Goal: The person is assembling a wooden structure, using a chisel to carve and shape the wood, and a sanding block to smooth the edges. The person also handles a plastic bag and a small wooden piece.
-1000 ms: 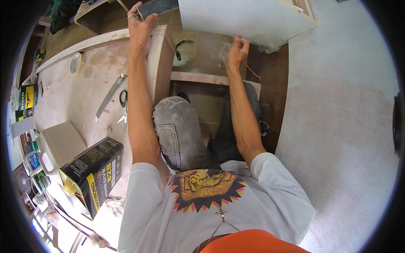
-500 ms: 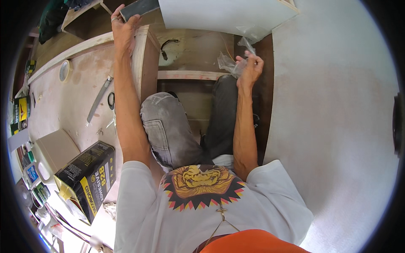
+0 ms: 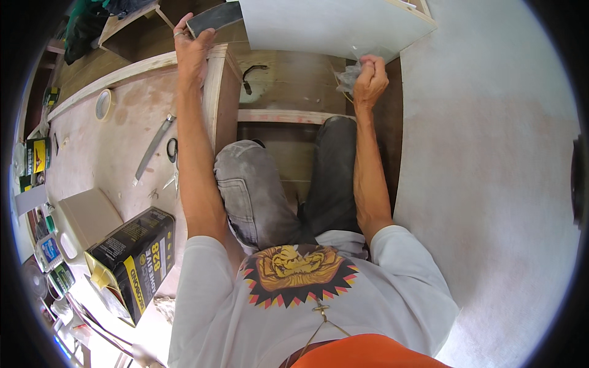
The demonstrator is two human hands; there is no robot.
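At the far left of my reach, my left hand (image 3: pixel 193 52) grips the end of a flat dark grey strip (image 3: pixel 216 18), thumb on its face and fingers at its far edge. That strip runs toward the left edge of a white panel (image 3: pixel 307 24). My right hand (image 3: pixel 372 80) is closed on a crumpled piece of clear plastic film (image 3: pixel 350 78), just below the panel's lower edge. Some of the film is hidden behind the fingers, and a part lies against the panel.
Left of me, a wooden surface (image 3: pixel 132 122) carries a tape roll (image 3: pixel 104 105), a long blade (image 3: pixel 153 150), scissors (image 3: pixel 172 148), a black adhesive can (image 3: pixel 132 260) and a beige jug (image 3: pixel 89 218). A pale board (image 3: pixel 491 153) stands at right. A cable (image 3: pixel 246 80) lies ahead.
My right hand has moved slightly up and its fingers have closed further, bunching the film more tightly. The left hand still holds the strip. The whole view has shifted a little.
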